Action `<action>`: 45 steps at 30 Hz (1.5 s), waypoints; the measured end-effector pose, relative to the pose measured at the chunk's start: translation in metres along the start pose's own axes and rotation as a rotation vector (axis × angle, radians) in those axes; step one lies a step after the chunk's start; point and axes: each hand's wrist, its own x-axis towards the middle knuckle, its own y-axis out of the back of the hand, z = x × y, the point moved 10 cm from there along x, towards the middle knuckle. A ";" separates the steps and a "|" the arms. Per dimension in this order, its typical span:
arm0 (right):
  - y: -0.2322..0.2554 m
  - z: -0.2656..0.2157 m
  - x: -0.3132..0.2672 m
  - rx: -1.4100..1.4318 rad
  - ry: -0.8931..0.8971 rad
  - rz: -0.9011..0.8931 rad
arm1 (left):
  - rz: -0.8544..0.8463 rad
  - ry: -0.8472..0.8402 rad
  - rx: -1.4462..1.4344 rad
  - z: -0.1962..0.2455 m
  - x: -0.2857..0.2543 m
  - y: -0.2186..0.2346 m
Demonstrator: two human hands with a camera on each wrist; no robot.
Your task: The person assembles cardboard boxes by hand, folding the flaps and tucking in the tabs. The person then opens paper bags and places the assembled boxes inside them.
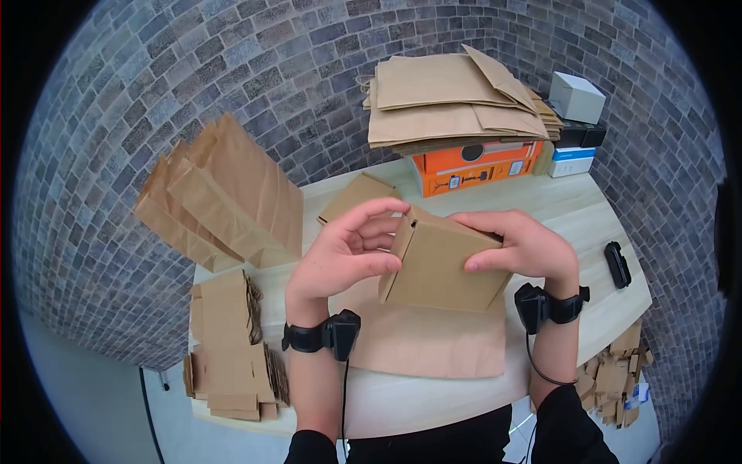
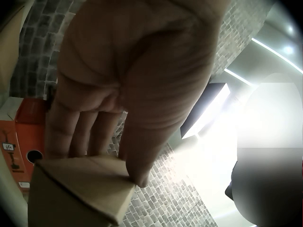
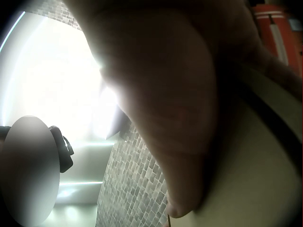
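A small brown cardboard box is held up tilted in front of the body, above a flat sheet of brown paper. My right hand grips its right side, thumb on the near face and fingers along the top edge. At the other end, my left hand pinches the box's left side between thumb and fingertips. The left wrist view shows that thumb and those fingers at the corners of the box end. Up close in the right wrist view, the right thumb lies along the box face.
Behind the hands lies another cardboard box. Brown paper bags stand at the left, above stacked flattened cardboard. Flat paper bags lie on orange boxes at the back. A black object lies near the right edge.
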 end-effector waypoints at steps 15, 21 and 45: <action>0.021 -0.032 -0.007 -0.411 0.121 0.307 | -0.116 -0.073 0.214 0.009 0.001 -0.018; 0.031 -0.040 -0.009 -0.415 0.183 0.442 | -0.004 -0.213 0.302 0.019 0.000 -0.010; 0.048 -0.058 -0.025 -0.242 0.391 0.740 | 0.459 -0.198 -0.046 0.029 -0.007 0.026</action>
